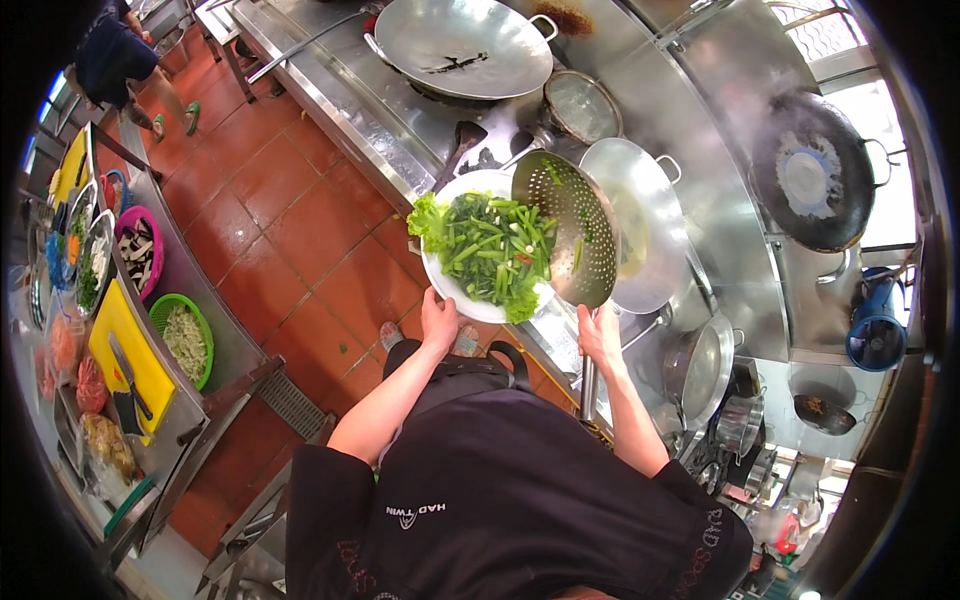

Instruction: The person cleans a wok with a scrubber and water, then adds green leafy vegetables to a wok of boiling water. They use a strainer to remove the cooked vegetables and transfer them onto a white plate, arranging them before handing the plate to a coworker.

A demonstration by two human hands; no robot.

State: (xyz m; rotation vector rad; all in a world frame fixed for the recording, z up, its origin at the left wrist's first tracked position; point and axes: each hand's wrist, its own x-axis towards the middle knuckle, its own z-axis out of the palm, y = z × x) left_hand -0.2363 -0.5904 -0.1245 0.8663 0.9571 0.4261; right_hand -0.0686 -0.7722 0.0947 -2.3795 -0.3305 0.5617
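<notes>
My left hand [439, 321] grips the near rim of a white plate [471, 306], fingers under it and thumb on the edge. Chopped green leafy vegetables [487, 247] with bits of garlic and a red piece lie on it, with lettuce leaves [427, 225] at the rim. My right hand [598, 334] is closed on the handle of a perforated metal strainer ladle [596, 247]. The ladle's bowl is tilted on its side over the plate's right edge, a few green scraps clinging inside. Behind it is a metal wok [660, 217] with some cloudy liquid.
A large wok [465, 45] stands on the steel range beyond the plate; a wire-rimmed strainer [583, 106] is beside it. Pots [701, 371] stand at right. Left, a steel counter holds yellow cutting boards [127, 337], a knife and vegetable baskets [184, 337]. Another person [116, 56] stands far left.
</notes>
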